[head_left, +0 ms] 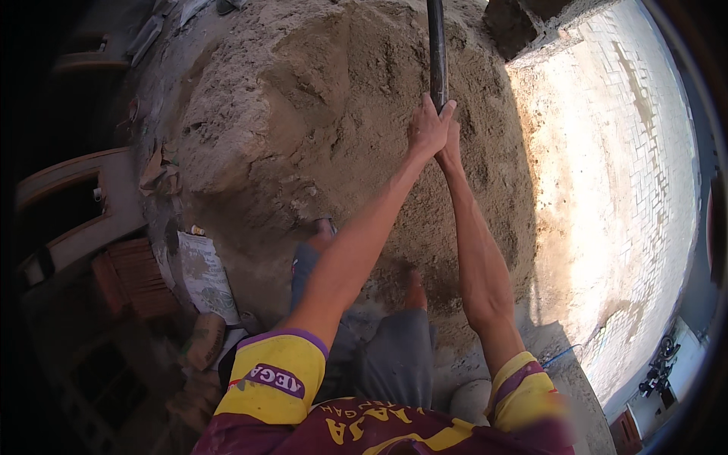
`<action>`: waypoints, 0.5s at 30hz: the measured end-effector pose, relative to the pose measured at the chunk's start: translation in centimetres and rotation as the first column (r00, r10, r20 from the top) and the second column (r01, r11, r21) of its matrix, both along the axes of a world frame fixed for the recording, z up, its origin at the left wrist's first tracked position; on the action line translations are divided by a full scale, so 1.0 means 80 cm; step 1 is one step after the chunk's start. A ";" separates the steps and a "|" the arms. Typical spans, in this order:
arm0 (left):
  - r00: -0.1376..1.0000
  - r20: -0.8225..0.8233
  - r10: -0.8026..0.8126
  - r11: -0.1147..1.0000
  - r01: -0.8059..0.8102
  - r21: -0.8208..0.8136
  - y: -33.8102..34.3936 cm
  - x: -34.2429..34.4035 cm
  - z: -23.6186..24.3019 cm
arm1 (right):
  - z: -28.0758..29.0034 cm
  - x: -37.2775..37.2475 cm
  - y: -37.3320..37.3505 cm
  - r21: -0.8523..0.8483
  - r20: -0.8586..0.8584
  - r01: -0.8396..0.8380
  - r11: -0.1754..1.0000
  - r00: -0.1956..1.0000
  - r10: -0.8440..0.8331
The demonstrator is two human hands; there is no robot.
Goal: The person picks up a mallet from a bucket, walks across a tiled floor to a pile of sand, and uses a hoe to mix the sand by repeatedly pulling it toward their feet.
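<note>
A long dark pole (436, 53) runs down from the upper edge of the head view into my two hands, its far end out of sight. My left hand (427, 130) is closed around it, overlapping my right hand (451, 140), which also grips it just to the right and partly behind. A large mound of damp brown sand (326, 121) lies beneath the pole and my hands, with a scooped hollow and lumpy surface. My bare legs and grey shorts show below my arms.
Dirty white sacks (201, 273) and stacked red bricks (133, 273) lie at left. A rough concrete block (516, 23) sits at upper right. Sunlit paving (637, 212) runs along the right, with a parked motorbike (660, 364) beyond. A thin blue line (561, 355) lies near my right elbow.
</note>
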State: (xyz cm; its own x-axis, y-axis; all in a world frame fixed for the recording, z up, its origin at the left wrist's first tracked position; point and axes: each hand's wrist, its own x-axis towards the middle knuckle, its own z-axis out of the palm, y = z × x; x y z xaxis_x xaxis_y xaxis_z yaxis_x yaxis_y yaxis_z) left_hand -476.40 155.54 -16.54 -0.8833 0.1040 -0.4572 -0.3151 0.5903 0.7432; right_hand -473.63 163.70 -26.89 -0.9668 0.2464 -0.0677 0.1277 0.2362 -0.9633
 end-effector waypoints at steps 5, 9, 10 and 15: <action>0.948 0.282 0.148 0.987 -0.122 -0.108 -0.114 -0.016 -0.068 | 0.006 0.008 -0.117 -0.311 0.524 -0.019 0.950 0.831 0.188; 0.885 0.466 0.018 0.999 -0.038 0.034 -0.089 0.082 -0.131 | -0.028 0.118 -0.078 -0.040 0.693 -0.133 0.990 0.710 0.123; 0.891 0.452 0.038 0.999 -0.050 0.015 -0.114 0.110 -0.150 | -0.005 0.145 -0.100 -0.097 0.676 -0.045 0.994 0.730 0.099; 0.675 0.694 0.252 0.695 -0.625 0.355 -0.078 0.222 -0.170 | 0.126 0.332 -0.050 -0.046 0.775 0.007 0.999 0.631 0.031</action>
